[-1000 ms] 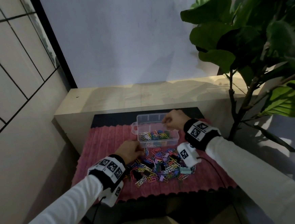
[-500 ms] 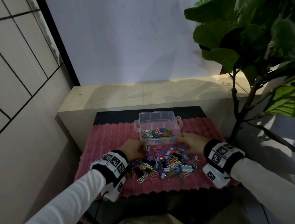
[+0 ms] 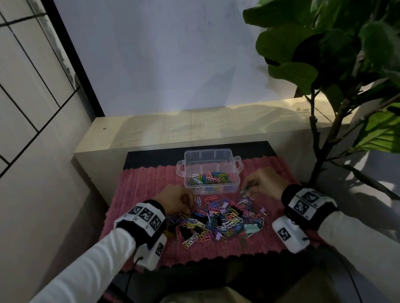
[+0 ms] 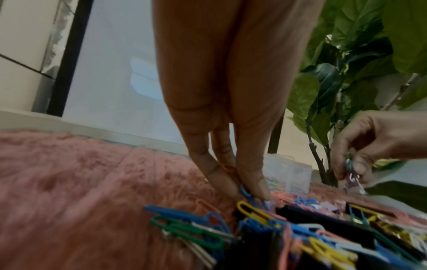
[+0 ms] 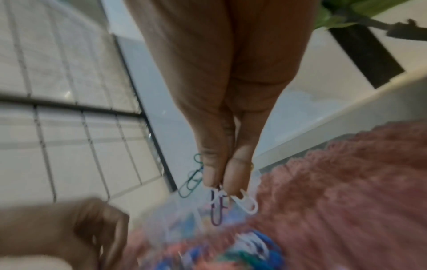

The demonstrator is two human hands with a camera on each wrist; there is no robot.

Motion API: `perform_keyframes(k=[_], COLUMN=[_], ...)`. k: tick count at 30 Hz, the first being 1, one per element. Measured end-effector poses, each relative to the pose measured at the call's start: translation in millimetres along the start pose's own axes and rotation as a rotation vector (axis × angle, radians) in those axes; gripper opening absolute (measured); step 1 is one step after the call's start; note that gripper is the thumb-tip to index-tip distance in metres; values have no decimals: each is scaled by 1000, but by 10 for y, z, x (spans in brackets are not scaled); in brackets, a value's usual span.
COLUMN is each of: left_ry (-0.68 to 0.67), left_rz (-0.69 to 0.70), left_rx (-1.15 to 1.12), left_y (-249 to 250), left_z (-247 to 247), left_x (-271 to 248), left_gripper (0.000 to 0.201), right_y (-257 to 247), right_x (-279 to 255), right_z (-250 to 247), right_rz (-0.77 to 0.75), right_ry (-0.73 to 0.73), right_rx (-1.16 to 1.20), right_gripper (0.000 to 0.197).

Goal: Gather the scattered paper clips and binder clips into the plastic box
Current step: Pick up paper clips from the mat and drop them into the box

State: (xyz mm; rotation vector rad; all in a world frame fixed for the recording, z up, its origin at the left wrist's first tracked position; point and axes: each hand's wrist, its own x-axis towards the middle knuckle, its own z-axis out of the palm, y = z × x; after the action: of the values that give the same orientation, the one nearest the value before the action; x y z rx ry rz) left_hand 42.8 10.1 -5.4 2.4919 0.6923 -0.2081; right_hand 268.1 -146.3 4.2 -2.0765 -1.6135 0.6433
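A clear plastic box (image 3: 209, 172) stands at the back of the pink mat (image 3: 144, 186) with coloured paper clips inside. A heap of paper clips and binder clips (image 3: 214, 218) lies in front of it. My left hand (image 3: 178, 202) is down at the heap's left edge, and its fingertips (image 4: 248, 190) pinch a blue paper clip (image 4: 247, 194). My right hand (image 3: 263, 184) hovers over the heap's right edge, its fingers (image 5: 217, 171) pinching a few paper clips (image 5: 221, 202), teal, white and purple, which dangle just above the pile.
A black mat edge (image 3: 194, 154) shows behind the pink one, then a pale ledge (image 3: 192, 125) and a wall. A leafy plant (image 3: 344, 51) rises close on the right. A tiled wall (image 3: 17, 98) stands on the left. A mint binder clip (image 3: 251, 228) lies at the heap's right front.
My right hand came back from over the box to the heap's right side and has lifted a few clips. My left hand stayed at the heap's left edge.
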Motion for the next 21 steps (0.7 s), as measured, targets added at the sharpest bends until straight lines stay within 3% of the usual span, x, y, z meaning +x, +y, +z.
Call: perform_keyframes(k=[4,10,13,17,21], left_ry=[110,203,260,272,277], left_rz=[0,39,18,-4,-5], left_rx=[-149,-532,-564,-484,-377], left_y=[-86,-126,-129,-98,3], left_z=[-108,-371,-434,-502,-563], left_x=[-34,-126,-132,-32,192], left_gripper=[15,17,18,14,13], right_y=[-39,-266,-394,-500,-486], right_x=[41,319,474,526,349], right_z=[-144,-238,-155,-26,-33], right_rz=[102,78,124,119,66], right_ry=[18,143,193,100,181], right_rx=[224,388,309,19,20], right_gripper=[18,11,16,27,22])
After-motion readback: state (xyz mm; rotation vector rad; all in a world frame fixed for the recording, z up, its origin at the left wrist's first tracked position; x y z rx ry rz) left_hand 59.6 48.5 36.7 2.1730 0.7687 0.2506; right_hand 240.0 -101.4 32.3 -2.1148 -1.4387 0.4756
